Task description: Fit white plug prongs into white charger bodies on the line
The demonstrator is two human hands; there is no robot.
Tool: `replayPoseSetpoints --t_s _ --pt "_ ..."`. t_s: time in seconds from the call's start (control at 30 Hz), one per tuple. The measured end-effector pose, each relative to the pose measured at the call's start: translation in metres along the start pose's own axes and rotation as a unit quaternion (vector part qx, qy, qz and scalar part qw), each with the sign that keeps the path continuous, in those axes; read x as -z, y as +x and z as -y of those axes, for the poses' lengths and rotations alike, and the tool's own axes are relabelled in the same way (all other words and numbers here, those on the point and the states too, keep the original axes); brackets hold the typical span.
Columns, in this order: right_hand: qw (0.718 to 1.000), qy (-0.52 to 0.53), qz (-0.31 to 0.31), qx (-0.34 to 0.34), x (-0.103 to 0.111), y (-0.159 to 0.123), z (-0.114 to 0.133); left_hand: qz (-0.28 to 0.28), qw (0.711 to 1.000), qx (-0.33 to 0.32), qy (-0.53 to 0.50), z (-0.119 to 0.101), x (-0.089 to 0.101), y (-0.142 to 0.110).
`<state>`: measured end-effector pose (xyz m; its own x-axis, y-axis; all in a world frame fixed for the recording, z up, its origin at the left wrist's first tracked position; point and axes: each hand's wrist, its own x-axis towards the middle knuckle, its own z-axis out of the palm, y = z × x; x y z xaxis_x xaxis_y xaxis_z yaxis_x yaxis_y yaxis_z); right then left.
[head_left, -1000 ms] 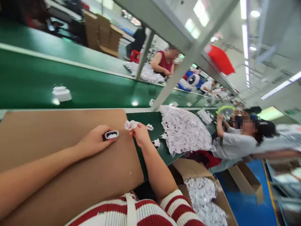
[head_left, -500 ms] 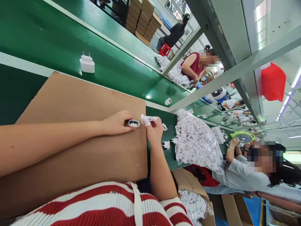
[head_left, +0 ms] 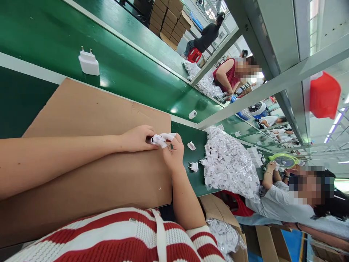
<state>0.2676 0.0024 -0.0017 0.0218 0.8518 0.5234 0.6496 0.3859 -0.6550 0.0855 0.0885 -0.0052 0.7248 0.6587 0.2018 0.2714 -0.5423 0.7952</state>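
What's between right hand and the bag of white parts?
In the head view: a pronged white piece and a second white piece farther from the wearer, both on the green bench, between right hand and bag.

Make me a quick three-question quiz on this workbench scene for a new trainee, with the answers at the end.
1. True or false: the left hand and the right hand are close together at a white piece.
2. What lies directly beneath the left forearm? A) a red stool, B) a brown cardboard sheet, C) a bag of white parts.
3. Fill in: the prongs of the white plug standing on the green surface point ____ the cardboard sheet (toward / away from).

Key: 1 true; 2 B; 3 away from.
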Motion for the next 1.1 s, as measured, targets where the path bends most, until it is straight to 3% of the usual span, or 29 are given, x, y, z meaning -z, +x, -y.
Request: replayPoseSetpoints --t_s 0.13,0.23,0.4,0.47,0.57,0.73,0.93,1.1 --pt "1.0 0.002 0.012 -0.006 0.0 0.0 0.006 0.013 1.0 0.0 -0.006 0.001 0.0 0.0" --pt "0.992 0.09 -0.027 -0.085 -0.001 0.001 0.01 0.016 1.0 -0.013 -0.003 0.003 -0.002 -0.001" --pt "0.895 0.326 -0.07 -0.295 -0.001 0.006 0.007 0.028 0.998 -0.059 -0.01 0.006 0.001 -0.003" --pt "0.874 0.351 -0.071 -0.327 0.0 0.007 0.004 0.061 0.997 -0.056 -0.007 0.006 0.003 -0.003" --pt "0.866 0.358 -0.073 -0.34 0.003 0.009 0.002 0.081 0.996 -0.043 0.015 0.003 0.003 -0.003" --pt "0.886 0.332 -0.075 -0.315 0.002 0.009 0.003 -0.005 0.995 0.072 0.065 -0.002 0.002 -0.006" --pt "0.933 0.217 -0.09 -0.273 -0.003 0.006 0.006 0.123 0.991 0.06 -0.017 0.003 0.02 -0.004" --pt "0.985 0.055 -0.078 -0.142 -0.002 0.0 0.007 0.04 0.993 0.114 -0.006 0.002 0.014 0.0"
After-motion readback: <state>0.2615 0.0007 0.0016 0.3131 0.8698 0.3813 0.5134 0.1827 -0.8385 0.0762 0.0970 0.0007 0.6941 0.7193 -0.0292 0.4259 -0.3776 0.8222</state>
